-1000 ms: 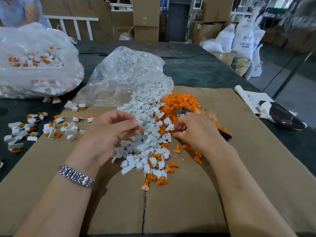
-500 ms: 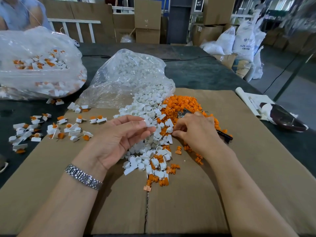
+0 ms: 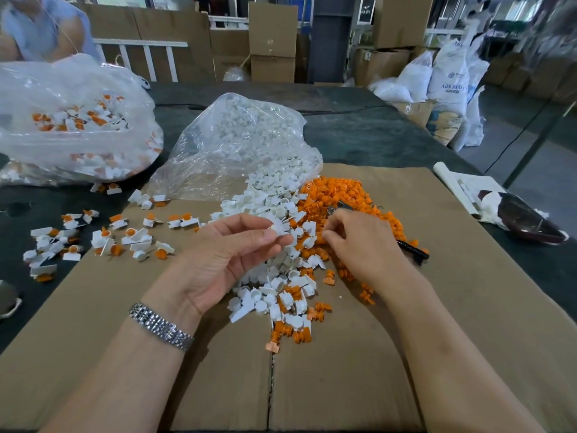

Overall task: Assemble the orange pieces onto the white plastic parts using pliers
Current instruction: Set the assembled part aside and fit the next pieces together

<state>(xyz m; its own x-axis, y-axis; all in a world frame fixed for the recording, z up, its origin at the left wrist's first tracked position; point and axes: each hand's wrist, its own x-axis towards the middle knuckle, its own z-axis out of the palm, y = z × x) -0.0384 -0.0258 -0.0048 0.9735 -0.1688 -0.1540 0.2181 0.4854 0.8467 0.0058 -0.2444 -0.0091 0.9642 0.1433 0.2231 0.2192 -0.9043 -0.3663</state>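
Note:
A heap of white plastic parts (image 3: 274,276) and a heap of orange pieces (image 3: 340,195) lie mixed on the cardboard sheet (image 3: 437,307). My left hand (image 3: 231,257), palm up, pinches one white part (image 3: 278,229) between thumb and fingertips just above the heap. My right hand (image 3: 362,245) lies over the orange pieces, knuckles up, curled round the pliers (image 3: 412,250). Their metal jaws (image 3: 338,207) stick out past the fingers and the black handle shows behind the wrist. Whether the jaws hold an orange piece is hidden.
An open clear bag of white parts (image 3: 237,145) lies behind the heaps. A second clear bag (image 3: 68,126) at far left holds assembled pieces, and more assembled ones (image 3: 103,235) are scattered at left. A dark dish on paper (image 3: 524,220) sits at right. A person sits at far left.
My left hand has risen out of the white heap with one white part pinched, moving right toward my right hand. My right hand with the pliers has stayed about where it was.

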